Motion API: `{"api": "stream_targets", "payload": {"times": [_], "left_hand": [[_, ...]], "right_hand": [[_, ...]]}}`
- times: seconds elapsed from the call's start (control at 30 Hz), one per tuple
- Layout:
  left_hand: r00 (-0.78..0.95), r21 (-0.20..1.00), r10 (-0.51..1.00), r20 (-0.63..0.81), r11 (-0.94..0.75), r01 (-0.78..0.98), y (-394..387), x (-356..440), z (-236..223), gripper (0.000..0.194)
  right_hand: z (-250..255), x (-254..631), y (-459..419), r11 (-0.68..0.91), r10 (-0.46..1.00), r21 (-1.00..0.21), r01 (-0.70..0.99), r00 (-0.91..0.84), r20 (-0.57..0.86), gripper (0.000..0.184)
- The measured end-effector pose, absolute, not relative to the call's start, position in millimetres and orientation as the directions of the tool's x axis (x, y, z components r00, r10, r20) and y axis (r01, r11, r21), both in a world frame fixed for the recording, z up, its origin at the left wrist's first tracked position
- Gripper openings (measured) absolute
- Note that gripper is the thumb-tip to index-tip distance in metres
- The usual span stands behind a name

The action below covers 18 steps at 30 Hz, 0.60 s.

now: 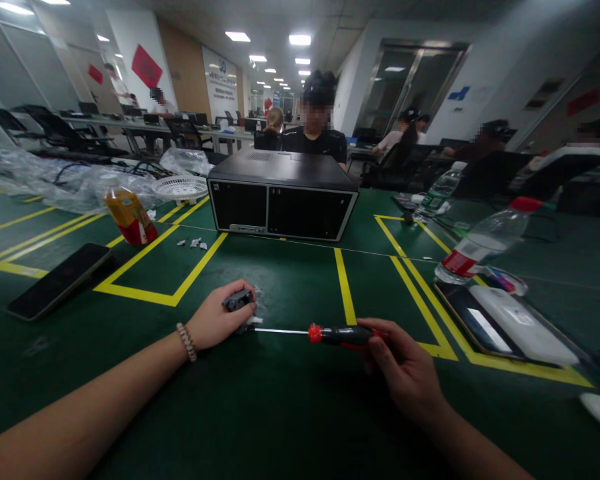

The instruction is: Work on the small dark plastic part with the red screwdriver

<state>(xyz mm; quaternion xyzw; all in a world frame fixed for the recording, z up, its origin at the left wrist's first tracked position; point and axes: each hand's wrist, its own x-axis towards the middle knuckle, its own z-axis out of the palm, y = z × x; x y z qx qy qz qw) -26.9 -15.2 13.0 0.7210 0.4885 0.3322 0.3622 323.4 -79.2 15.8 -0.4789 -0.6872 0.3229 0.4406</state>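
Observation:
My right hand [403, 360] is closed around the black and red handle of a screwdriver [337, 335]. Its metal shaft points left, and the tip reaches a small dark grey part [238, 301] low on its right side. My left hand [225, 317] grips that part against the green table [280, 413], fingers wrapped over it. A small whitish bit shows beside the shaft's tip; I cannot tell what it is. Whether the tip sits in a screw is hidden. A beaded bracelet [187, 342] circles my left wrist.
Beyond my hands stands a black computer case [283, 207], with a person [315, 127] behind it. On the left are a phone [60, 280], a drink bottle [129, 213] and plastic wrap [65, 183]. Water bottles [485, 240] and phones [480, 320] occupy the right. Yellow tape marks the table.

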Motion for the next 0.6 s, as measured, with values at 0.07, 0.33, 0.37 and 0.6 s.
{"api": "stream_targets", "payload": {"times": [0.07,0.33,0.37,0.6], "left_hand": [[0.304,0.847,0.944,0.127,-0.263,0.462,-14.9,-27.2,13.0,0.017],[0.299,0.847,0.948,0.113,-0.250,0.470,-15.1,-27.1,13.1,0.018],[0.297,0.846,0.948,0.113,-0.249,0.471,-15.4,-27.0,13.4,0.018],[0.308,0.853,0.944,0.118,-0.255,0.455,-15.4,-26.9,13.7,0.017]], "right_hand": [[16.1,324.3,-79.8,0.336,0.940,-0.869,0.362,-0.188,0.285,0.030],[17.4,327.6,-83.5,0.338,0.927,-0.866,0.369,-0.288,0.239,0.045],[17.2,327.5,-83.6,0.328,0.931,-0.873,0.360,-0.279,0.235,0.047],[16.6,324.9,-81.6,0.241,0.951,-0.927,0.288,-0.261,0.166,0.025]]}}
